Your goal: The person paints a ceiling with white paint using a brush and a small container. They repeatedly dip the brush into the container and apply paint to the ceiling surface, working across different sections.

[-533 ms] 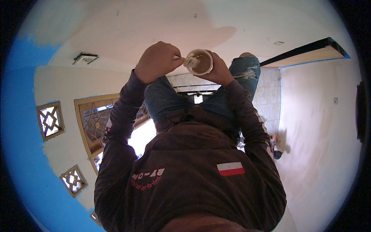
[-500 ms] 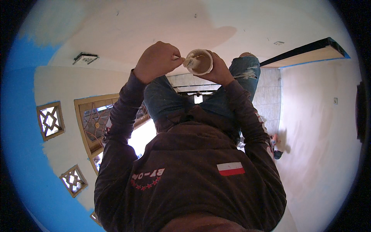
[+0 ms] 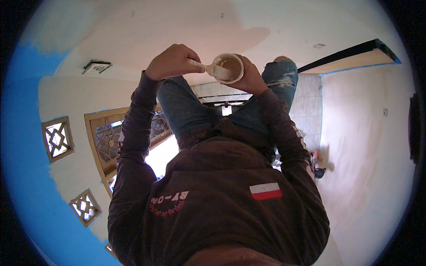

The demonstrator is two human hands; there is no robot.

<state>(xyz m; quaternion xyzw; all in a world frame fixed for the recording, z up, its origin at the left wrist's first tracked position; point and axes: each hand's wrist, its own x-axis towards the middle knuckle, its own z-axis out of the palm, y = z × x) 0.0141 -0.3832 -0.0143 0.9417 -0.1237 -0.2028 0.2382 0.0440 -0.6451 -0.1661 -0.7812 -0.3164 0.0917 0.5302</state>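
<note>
Up in front of my knees, my left hand (image 3: 172, 63) is closed around the handle of a pale paintbrush (image 3: 214, 71). The brush's wide end reaches over the rim and down into a small white tub (image 3: 231, 83). My right hand (image 3: 253, 79) wraps the tub's right side and tips its mouth toward me. Whitish-beige paint or filler coats the inside of the tub. The tips of the bristles are hard to tell from this coating.
A pale, patchy wall (image 3: 186, 22) rises ahead, with blue paint at left. A white fitting (image 3: 96, 67) sits on it. A dark-edged shelf (image 3: 350, 57) juts out at upper right. Wood-framed vents (image 3: 57, 138) and a doorway frame (image 3: 101, 164) are at left. Floor tiles (image 3: 306, 104) show below.
My left hand has shifted slightly left and up, tilting the paintbrush so its wide end lies lower into the tub. The tub and my right hand have moved only a little.
</note>
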